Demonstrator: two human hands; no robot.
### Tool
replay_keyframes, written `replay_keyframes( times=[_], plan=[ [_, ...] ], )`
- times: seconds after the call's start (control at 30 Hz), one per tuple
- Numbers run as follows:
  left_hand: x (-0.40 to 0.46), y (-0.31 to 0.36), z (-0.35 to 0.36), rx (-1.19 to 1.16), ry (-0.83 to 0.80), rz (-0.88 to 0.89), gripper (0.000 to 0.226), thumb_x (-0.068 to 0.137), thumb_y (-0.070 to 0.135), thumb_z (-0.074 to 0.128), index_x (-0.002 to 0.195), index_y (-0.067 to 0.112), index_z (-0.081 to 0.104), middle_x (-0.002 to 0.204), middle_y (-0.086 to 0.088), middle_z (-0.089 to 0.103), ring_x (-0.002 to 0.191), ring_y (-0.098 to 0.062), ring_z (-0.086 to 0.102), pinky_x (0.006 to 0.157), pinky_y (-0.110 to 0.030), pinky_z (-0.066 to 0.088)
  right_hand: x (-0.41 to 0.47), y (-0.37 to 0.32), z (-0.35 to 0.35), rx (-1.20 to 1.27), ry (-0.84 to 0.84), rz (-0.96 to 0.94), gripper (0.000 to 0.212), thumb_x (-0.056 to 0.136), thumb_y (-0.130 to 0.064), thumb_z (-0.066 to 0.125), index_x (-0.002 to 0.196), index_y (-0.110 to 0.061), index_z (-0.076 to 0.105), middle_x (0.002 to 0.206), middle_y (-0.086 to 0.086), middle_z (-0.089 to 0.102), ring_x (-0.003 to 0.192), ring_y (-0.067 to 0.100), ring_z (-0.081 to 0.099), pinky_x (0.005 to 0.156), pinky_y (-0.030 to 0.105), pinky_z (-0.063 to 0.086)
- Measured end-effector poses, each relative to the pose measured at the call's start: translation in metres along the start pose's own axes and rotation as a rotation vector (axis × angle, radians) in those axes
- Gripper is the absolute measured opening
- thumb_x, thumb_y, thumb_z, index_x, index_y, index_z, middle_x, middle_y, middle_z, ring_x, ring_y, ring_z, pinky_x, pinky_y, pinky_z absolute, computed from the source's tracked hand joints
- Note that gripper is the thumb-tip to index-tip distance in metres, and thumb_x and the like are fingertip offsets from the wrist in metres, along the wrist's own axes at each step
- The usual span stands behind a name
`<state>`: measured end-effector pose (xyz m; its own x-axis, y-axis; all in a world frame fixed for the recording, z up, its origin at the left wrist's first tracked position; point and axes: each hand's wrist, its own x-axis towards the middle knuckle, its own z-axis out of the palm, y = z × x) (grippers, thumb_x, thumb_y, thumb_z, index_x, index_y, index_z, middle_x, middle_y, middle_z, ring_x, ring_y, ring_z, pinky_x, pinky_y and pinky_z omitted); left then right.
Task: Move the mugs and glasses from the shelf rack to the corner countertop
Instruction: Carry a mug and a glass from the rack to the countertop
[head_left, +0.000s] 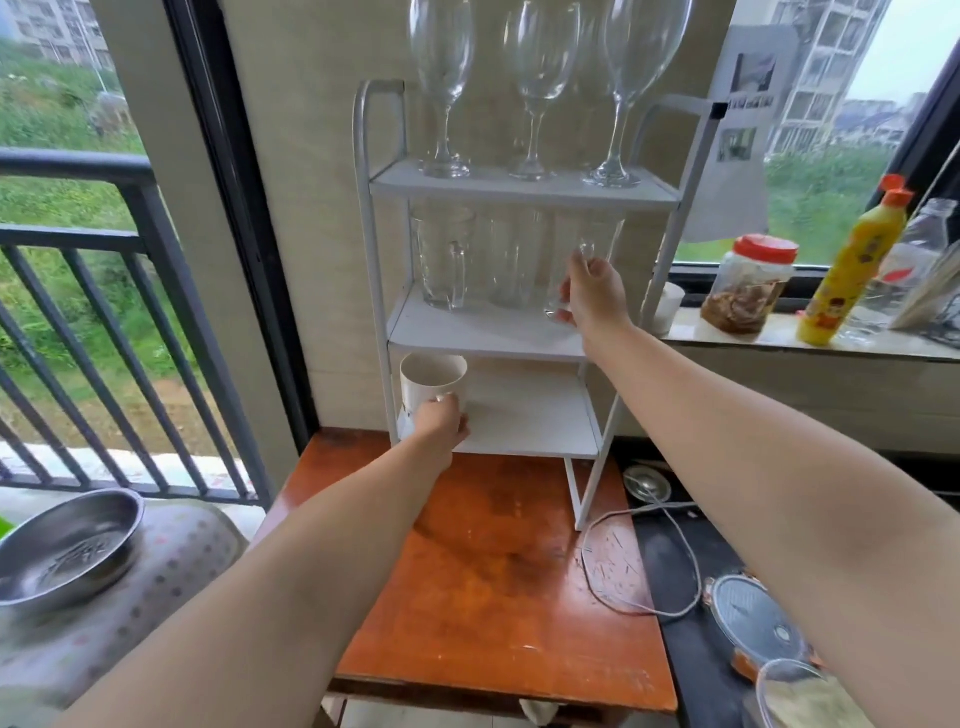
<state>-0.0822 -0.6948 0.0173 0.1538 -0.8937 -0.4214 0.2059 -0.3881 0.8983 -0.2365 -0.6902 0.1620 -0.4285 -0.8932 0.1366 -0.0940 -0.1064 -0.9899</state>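
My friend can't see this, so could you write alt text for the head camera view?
Two bare hands reach into a white shelf rack: the left hand grips a white mug on the bottom shelf, the right hand a clear glass on the middle shelf. Three wine glasses stand on top.

Bottom shelf (530, 415) lies open at 3 o'clock of the mug (434, 382); two glasses (478, 260) crowd the middle tier.

The top edge cuts off the bowls of the three tall clear wine glasses (530, 88), and the left hand (440, 426) hides part of the white mug (431, 382).
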Motion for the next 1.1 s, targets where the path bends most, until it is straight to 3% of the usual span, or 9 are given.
replay_keyframes(
  times=[0.1,0.2,0.33,0.53,0.67,0.8,0.97,1.03,1.1],
  plan=[
    [-0.008,0.000,0.002,-0.028,0.031,0.021,0.040,0.098,0.016,0.035,0.135,0.005,0.045,0.130,-0.019,0.051,0.070,-0.017,0.057,0.063,-0.026,0.057,-0.003,-0.001,-0.005,-0.003,0.012,0.010,0.037,0.098,-0.043,0.038,0.070,-0.018,0.038,0.066,0.001,0.040,0.057,0.011,0.039,0.048,0.023,0.042],
    [-0.022,0.001,0.003,-0.133,0.032,0.028,0.041,0.098,0.017,0.037,0.138,0.007,0.041,0.142,-0.019,0.042,0.069,-0.018,0.056,0.045,-0.025,0.055,-0.013,0.000,-0.012,-0.041,-0.007,-0.014,0.039,0.097,-0.046,0.037,0.071,-0.018,0.038,0.067,0.001,0.036,0.057,0.012,0.037,0.052,0.025,0.041],
    [-0.042,-0.008,0.000,-0.161,0.006,0.081,0.044,0.099,0.022,0.037,0.140,0.007,0.037,0.143,-0.022,0.042,0.061,-0.014,0.054,0.051,-0.026,0.060,-0.038,0.001,-0.021,-0.068,-0.025,-0.081,0.042,0.099,-0.045,0.035,0.067,-0.018,0.035,0.059,-0.001,0.034,0.049,0.011,0.034,0.053,0.029,0.034],
    [-0.082,-0.026,-0.007,-0.122,-0.075,0.149,0.044,0.099,0.021,0.035,0.138,0.004,0.040,0.126,-0.029,0.049,0.059,-0.012,0.045,0.060,-0.030,0.059,-0.092,-0.002,-0.041,-0.068,-0.050,-0.145,0.042,0.098,-0.045,0.036,0.067,-0.017,0.037,0.063,0.000,0.036,0.061,0.016,0.036,0.068,0.038,0.036],
    [-0.113,-0.033,-0.013,-0.139,-0.133,0.141,0.045,0.100,0.022,0.035,0.142,0.006,0.031,0.133,-0.027,0.046,0.059,-0.012,0.045,0.067,-0.033,0.061,-0.132,0.002,-0.060,-0.038,-0.082,-0.143,0.039,0.099,-0.043,0.037,0.069,-0.018,0.038,0.061,-0.001,0.035,0.056,0.012,0.035,0.062,0.035,0.038],
    [-0.141,-0.043,-0.027,-0.087,-0.177,0.148,0.049,0.099,0.022,0.035,0.145,0.007,0.026,0.132,-0.026,0.047,0.065,-0.016,0.049,0.064,-0.031,0.061,-0.182,0.011,-0.079,0.047,-0.030,-0.101,0.038,0.099,-0.039,0.040,0.067,-0.018,0.039,0.056,-0.002,0.034,0.047,0.008,0.033,0.047,0.022,0.032],
    [-0.188,-0.083,-0.058,0.095,-0.218,0.146,0.044,0.097,0.020,0.035,0.135,-0.002,0.040,0.123,-0.032,0.054,0.076,-0.033,0.059,0.053,-0.030,0.058,-0.258,0.042,-0.102,0.030,0.120,-0.023,0.043,0.099,-0.037,0.040,0.061,-0.018,0.036,0.054,-0.002,0.034,0.042,0.005,0.033,0.045,0.021,0.029],
    [-0.211,-0.107,-0.070,0.121,-0.238,0.099,0.043,0.096,0.019,0.036,0.135,0.001,0.040,0.130,-0.030,0.051,0.080,-0.029,0.061,0.046,-0.028,0.057,-0.293,0.061,-0.115,0.017,0.171,0.060,0.043,0.099,-0.039,0.040,0.062,-0.018,0.039,0.053,-0.002,0.037,0.043,0.006,0.035,0.046,0.022,0.030],
    [-0.233,-0.132,-0.077,0.113,-0.243,-0.002,0.045,0.097,0.018,0.037,0.138,0.001,0.039,0.127,-0.026,0.055,0.099,-0.034,0.064,0.043,-0.028,0.056,-0.323,0.082,-0.128,-0.025,0.224,0.135,0.043,0.099,-0.040,0.040,0.061,-0.018,0.040,0.056,-0.001,0.038,0.051,0.010,0.037,0.052,0.026,0.030]
  ],
)
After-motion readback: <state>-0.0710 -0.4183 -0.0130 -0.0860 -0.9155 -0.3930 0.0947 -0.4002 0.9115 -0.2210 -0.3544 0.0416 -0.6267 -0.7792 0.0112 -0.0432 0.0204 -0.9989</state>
